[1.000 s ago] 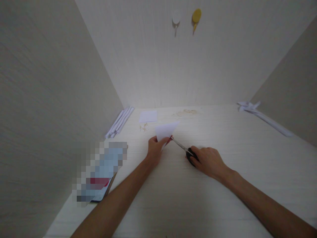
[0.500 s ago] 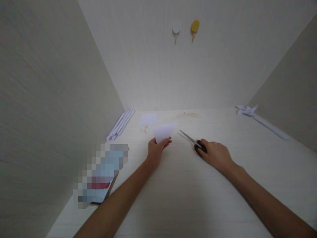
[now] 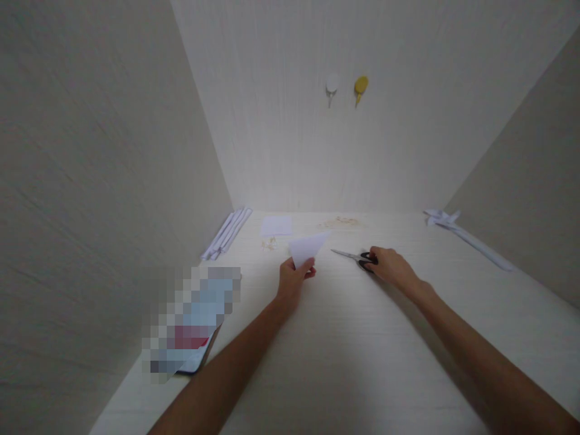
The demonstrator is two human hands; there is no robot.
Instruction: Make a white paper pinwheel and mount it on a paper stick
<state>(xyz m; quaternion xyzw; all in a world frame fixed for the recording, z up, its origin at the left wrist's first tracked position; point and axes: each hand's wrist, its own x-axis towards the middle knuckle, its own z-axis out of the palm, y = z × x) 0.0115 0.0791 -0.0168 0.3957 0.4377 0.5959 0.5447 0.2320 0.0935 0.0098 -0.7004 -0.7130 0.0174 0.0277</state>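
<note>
In the head view, my left hand point(image 3: 294, 279) pinches a small white piece of paper point(image 3: 307, 246) between thumb and fingers, its pointed corner slanting up to the right. My right hand point(image 3: 393, 267) grips the black handles of a pair of scissors point(image 3: 353, 256) to the right of the paper. The blades point left and look closed, a short gap away from the paper. Part of the handles is covered by my fingers.
Behind my left hand lie a flat white paper square point(image 3: 277, 226) and small scraps point(image 3: 269, 244). Thin tan rubber-band-like loops point(image 3: 344, 222) sit at the back. Rolled paper sticks point(image 3: 226, 233) line the left wall, a paper pinwheel-like piece point(image 3: 471, 239) the right. A phone point(image 3: 199, 344) lies left.
The scissors have turned so the blades point more level to the left, with my right hand shifted slightly. The paper stays in my left hand. The camera view has tilted up a little.
</note>
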